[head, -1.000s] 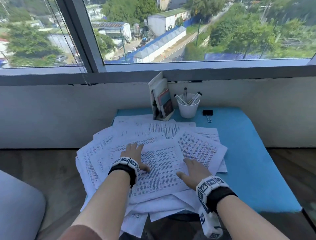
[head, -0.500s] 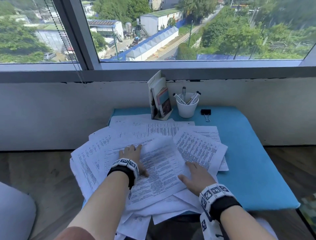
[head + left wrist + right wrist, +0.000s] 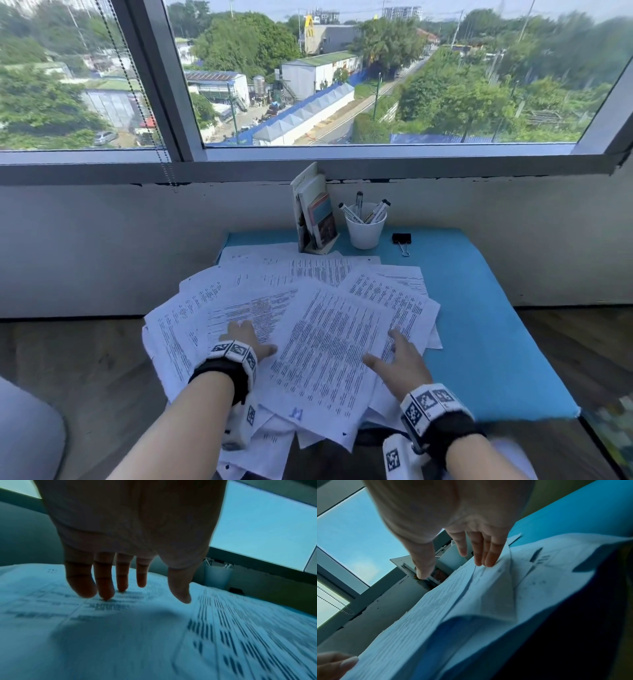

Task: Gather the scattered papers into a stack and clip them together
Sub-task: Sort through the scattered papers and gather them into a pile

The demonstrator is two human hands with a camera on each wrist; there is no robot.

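Note:
Several printed papers [image 3: 329,342] lie fanned and overlapping on the blue table [image 3: 496,325], some hanging over its near edge. My left hand [image 3: 246,337] rests flat on a sheet at the left of the pile. The left wrist view shows that hand [image 3: 130,591] with straight fingertips [image 3: 106,595] touching the print. My right hand [image 3: 394,353] lies open on the right side of the top sheet. In the right wrist view its fingers [image 3: 484,555] meet a raised paper edge, thumb spread apart. A black binder clip [image 3: 401,238] lies at the back of the table, apart from both hands.
A white cup [image 3: 364,233] of markers and a small stand of booklets [image 3: 315,219] sit at the table's far edge, under the window wall. Bare blue surface lies right of the pile. A grey rounded seat [image 3: 27,438] is at the lower left, over wooden floor.
The top sheet has slid right and turned, and now lies between my hands. My left hand has come off it onto the sheet beside it. My right hand has shifted slightly along the sheet's right side.

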